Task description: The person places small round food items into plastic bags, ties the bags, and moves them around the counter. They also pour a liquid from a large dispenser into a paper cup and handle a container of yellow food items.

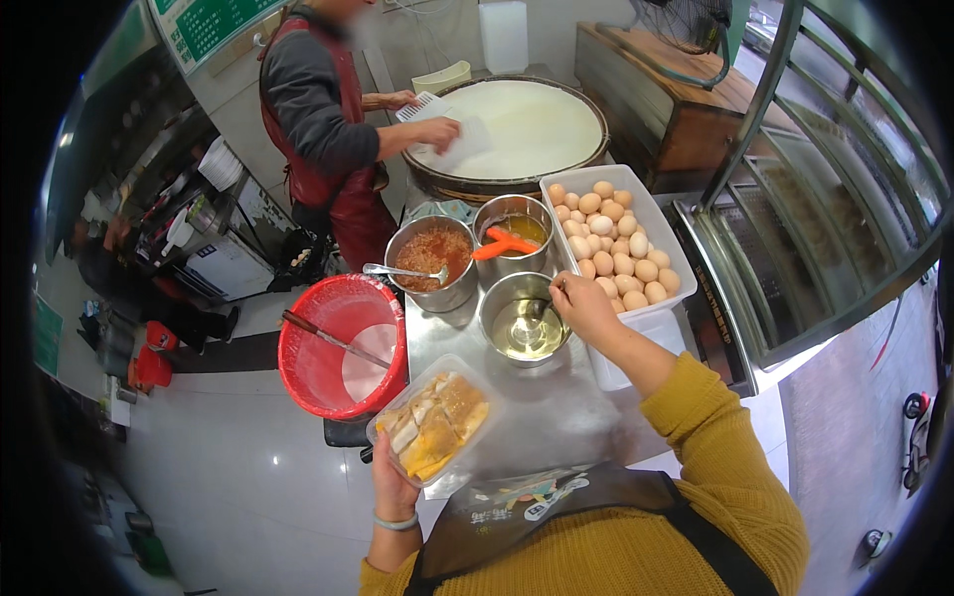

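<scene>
My left hand [391, 465] holds a clear plastic container [477, 372] from below, tilted slightly. Folded pieces of a pale and yellow egg-like food [436, 425], partly browned on top, fill it. Over the rim of a steel pot [488, 328], my right hand [581, 302] grips the handle of a spoon or ladle [538, 308]. Its bowl dips into the clear yellowish liquid [522, 335] there. Behind that pot stand a steel pot of reddish-brown chunky sauce [432, 257] with a metal ladle [402, 273], and another pot [544, 216] with an orange-handled tool [503, 243].
A white bin of eggs [674, 287] stands right of the pots, beside a glass display case [820, 223]. Left is a red bucket [291, 350] with white batter and a stick. A co-worker [320, 112] holds scrapers over a large round pan of white material [536, 119].
</scene>
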The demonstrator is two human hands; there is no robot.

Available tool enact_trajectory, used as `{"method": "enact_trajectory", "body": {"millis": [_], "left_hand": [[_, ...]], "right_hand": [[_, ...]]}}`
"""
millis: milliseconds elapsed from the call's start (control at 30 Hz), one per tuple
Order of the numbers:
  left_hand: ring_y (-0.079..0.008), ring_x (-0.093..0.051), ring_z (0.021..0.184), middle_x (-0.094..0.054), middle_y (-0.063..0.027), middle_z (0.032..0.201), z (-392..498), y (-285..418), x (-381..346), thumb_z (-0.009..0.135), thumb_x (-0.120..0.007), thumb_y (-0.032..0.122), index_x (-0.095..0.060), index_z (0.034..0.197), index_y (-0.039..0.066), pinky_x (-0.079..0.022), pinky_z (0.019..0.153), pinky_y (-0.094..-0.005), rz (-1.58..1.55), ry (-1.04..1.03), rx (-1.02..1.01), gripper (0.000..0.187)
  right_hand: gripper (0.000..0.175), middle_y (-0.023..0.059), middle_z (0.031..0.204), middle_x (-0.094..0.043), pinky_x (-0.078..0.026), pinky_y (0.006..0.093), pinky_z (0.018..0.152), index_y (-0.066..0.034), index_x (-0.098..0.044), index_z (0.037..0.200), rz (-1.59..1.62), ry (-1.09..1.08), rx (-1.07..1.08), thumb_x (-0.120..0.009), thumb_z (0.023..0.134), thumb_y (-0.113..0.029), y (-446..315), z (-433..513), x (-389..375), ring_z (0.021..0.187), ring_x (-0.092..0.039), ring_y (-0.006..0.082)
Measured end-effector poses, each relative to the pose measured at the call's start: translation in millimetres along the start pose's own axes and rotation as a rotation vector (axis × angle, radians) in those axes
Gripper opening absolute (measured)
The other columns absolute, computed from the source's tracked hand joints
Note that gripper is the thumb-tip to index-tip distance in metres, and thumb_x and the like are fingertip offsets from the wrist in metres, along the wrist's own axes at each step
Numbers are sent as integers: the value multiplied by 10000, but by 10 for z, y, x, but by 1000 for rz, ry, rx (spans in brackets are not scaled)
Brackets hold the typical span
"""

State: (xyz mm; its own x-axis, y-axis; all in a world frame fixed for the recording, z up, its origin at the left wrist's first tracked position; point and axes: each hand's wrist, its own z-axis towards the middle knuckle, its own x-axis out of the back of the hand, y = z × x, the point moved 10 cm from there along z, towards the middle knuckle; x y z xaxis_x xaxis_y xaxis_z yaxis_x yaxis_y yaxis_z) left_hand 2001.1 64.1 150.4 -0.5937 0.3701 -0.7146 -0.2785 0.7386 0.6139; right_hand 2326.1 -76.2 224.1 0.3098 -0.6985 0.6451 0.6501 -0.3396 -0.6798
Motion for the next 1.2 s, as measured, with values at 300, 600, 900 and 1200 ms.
{"method": "enact_trajectory", "body": {"millis": [300, 600, 900, 1200], "left_hand": [[-286, -447, 1179, -435, -142, 1303, 157, -6, -183, 944, -353, 400, -364, 1296, 33, -376, 989, -407, -63, -128, -11, 509], [-260, -461, 1168, -446, -123, 1296, 517, -471, -811, 957, -326, 391, -362, 1298, 41, -376, 988, -386, -40, -196, 174, 490], [-262, -462, 1168, -446, -125, 1297, 391, -547, -892, 952, -311, 428, -353, 1304, 34, -377, 988, -382, -24, -224, 245, 530], [-286, -423, 1208, -387, -136, 1348, 416, -679, -834, 911, -289, 547, -310, 1342, 66, -344, 1007, -451, -30, -288, 325, 646]], "right_hand": [[148, 24, 652, -554, -406, 206, 432, -23, -557, 843, 605, -47, -309, -489, 879, -150, 23, 94, 364, 500, -521, 63], [130, 8, 639, -527, -366, 176, 414, -24, -541, 851, 712, -229, -233, -466, 901, -119, -1029, -245, 904, 470, -480, 48], [116, 52, 701, -564, -421, 191, 481, 6, -575, 830, 673, -82, -150, -472, 870, -33, -952, -890, 1358, 540, -525, 69], [98, 100, 719, -544, -401, 233, 521, 23, -576, 793, 565, -12, 150, -485, 829, 16, -972, -1320, 1380, 567, -504, 130]]}}
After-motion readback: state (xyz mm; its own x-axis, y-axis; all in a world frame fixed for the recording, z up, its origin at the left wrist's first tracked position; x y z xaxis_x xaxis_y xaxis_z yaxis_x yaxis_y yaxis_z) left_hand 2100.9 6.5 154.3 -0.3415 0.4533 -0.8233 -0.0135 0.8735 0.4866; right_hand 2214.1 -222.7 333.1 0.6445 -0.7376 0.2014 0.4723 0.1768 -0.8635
